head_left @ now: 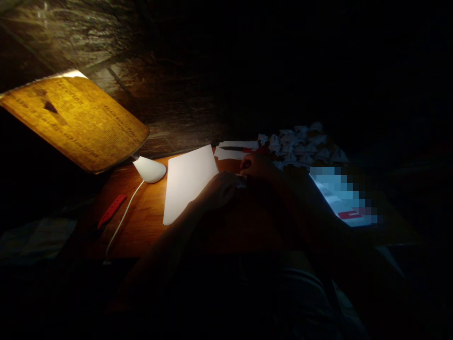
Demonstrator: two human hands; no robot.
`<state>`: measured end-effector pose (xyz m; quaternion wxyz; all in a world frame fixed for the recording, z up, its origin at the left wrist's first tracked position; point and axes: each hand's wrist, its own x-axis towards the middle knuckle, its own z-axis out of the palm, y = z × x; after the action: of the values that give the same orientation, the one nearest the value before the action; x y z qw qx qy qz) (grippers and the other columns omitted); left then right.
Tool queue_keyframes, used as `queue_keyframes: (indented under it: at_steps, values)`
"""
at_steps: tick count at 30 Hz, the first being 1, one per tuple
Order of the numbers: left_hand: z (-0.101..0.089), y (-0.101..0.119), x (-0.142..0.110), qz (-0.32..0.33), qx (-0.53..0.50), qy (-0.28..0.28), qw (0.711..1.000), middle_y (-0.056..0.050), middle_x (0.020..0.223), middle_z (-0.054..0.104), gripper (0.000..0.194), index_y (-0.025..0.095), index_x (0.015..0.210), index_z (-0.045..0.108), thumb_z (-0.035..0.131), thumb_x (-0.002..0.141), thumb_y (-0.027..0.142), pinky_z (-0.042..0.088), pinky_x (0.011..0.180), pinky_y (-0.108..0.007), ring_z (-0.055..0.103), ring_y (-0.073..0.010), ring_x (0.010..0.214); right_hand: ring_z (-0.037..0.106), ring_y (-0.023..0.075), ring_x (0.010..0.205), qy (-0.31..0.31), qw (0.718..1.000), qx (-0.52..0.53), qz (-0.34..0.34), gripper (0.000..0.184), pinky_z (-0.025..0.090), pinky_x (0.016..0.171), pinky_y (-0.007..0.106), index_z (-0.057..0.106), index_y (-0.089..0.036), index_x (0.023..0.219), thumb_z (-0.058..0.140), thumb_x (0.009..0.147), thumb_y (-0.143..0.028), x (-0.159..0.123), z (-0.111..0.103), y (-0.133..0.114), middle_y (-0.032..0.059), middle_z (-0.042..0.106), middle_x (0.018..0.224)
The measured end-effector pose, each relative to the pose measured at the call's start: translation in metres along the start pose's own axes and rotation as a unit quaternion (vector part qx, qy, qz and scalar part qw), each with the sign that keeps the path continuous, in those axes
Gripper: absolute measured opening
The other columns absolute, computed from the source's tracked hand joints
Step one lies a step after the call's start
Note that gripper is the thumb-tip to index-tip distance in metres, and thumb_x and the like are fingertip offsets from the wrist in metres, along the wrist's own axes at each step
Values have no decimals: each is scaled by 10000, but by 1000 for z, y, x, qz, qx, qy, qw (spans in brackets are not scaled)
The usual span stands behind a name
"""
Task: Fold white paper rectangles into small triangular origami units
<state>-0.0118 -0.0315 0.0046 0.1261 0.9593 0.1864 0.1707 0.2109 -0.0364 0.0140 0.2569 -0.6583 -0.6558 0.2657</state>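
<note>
Above the wooden table, my left hand [224, 185] and my right hand [255, 165] are close together in front of me. Their fingers are closed on a small piece of white paper [241, 181] between them. Dim light hides the exact folds of the paper and part of my right fingers. My left forearm crosses the near corner of a stack of white paper sheets [189, 179]. Just beyond my right hand lie cut paper pieces [231, 154], with a dark-bladed knife [233, 148] on top. A heap of small folded paper shapes [300, 146] spreads out to the right.
At left, a lit lamp has a yellow printed shade [81, 127], a white base [152, 171] and a white cord [122, 222]. A red-handled tool [112, 210] lies beside the cord on the wooden table [141, 236]. A glowing screen [332, 203], partly pixelated, is at right. A stone-like wall rises behind.
</note>
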Motion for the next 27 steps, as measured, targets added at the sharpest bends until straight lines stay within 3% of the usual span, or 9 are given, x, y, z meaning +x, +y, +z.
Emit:
queue_keyframes:
  at_steps: [6, 27]
  values:
    - [-1, 0, 1, -5, -6, -1, 1000, -91, 1191, 742, 329, 201, 1174, 706, 535, 912, 100, 553, 971, -472, 646, -256, 1073, 678, 189, 852, 7, 1000, -27, 0, 148, 455, 705, 297, 785, -166, 943, 779, 795, -159, -1, 0, -2, 89, 784, 1005]
    - [-1, 1, 1, -4, -13, 7, 1000, -94, 1196, 744, 355, 199, 1184, 696, 536, 893, 75, 544, 1002, -454, 650, -249, 1114, 683, 186, 839, 7, 999, -33, 2, 136, 476, 721, 295, 784, -175, 943, 771, 807, -171, -4, 0, -5, 86, 786, 989]
